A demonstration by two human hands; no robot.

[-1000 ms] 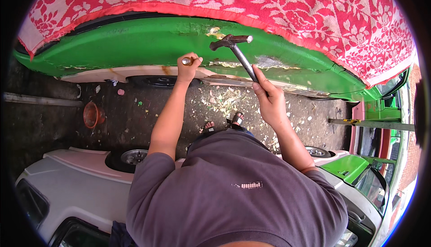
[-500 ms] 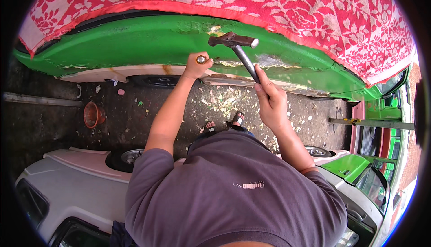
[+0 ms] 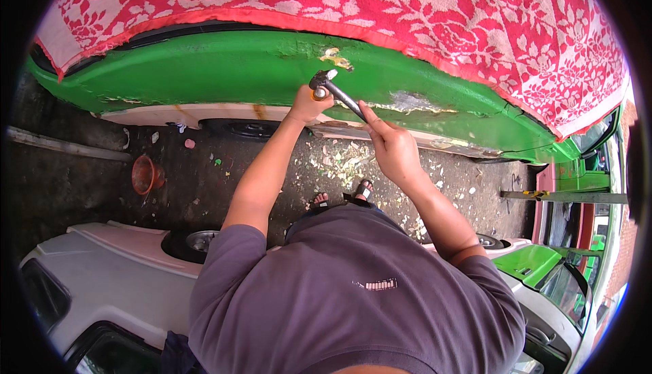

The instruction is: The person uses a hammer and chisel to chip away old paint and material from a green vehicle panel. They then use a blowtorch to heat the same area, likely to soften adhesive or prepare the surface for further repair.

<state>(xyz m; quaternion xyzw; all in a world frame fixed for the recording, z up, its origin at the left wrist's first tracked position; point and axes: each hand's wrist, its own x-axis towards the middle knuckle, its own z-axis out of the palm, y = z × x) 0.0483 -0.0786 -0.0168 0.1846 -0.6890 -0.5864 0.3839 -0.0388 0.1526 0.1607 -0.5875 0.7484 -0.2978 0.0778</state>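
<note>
My left hand (image 3: 308,109) is closed around what looks like a chisel (image 3: 319,93), with its yellow handle and round metal end upward; its blade is hidden. In my right hand (image 3: 396,155) is a hammer (image 3: 348,101), gripped by its dark metal handle. The hammer's head overlaps the chisel's end in the head view; whether they touch, I cannot tell. Both hands are at the side of a green vehicle body (image 3: 217,68). Its paint is broken away in a yellowish patch (image 3: 336,58) beyond the hammer and in a grey bare patch (image 3: 411,101) to the right.
A red and pink floral cloth (image 3: 448,21) drapes over the vehicle's upper part. Paint flakes (image 3: 339,160) litter the floor around my feet. An orange bucket (image 3: 146,175) stands at left, near a metal pole (image 3: 68,146). Behind me is a white vehicle (image 3: 122,265); a rail (image 3: 577,197) is at right.
The hammer has come down and left, its head now at the chisel's end. My right hand has moved left with it; the left hand keeps its hold, shifted slightly in view.
</note>
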